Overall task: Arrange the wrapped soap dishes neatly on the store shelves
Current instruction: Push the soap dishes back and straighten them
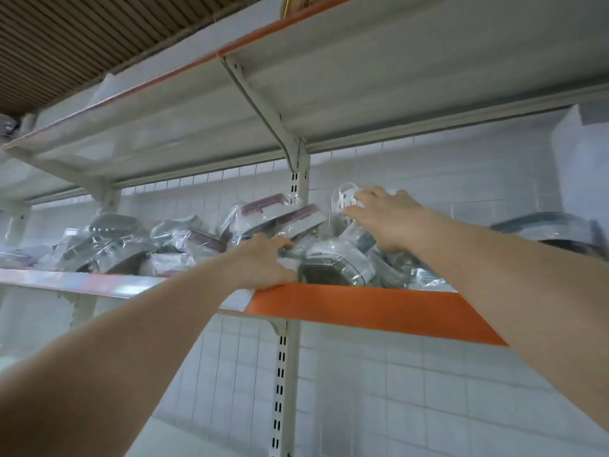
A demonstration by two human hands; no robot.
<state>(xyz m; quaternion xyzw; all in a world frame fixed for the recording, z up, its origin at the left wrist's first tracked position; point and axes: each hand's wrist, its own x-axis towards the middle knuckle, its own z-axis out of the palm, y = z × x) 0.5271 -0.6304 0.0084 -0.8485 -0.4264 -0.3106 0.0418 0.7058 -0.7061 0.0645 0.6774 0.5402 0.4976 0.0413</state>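
Right fingers (pixel 354 211) curl round a clear wrapped soap dish (pixel 344 201), upright by the wall; left fingers (pixel 280 244) press the loose heap (pixel 184 239) just beyond. My worry: slick wrap, and packs below my fingertips could slide off the shelf lip (pixel 379 306).

text: none legible | wrapped soap dishes (pixel 184 240): film glare, no readable labels | shelf edge strip (pixel 372 306): plain orange, no price tags or numbers | upper shelf (pixel 250 103): item at top edge too cropped to read
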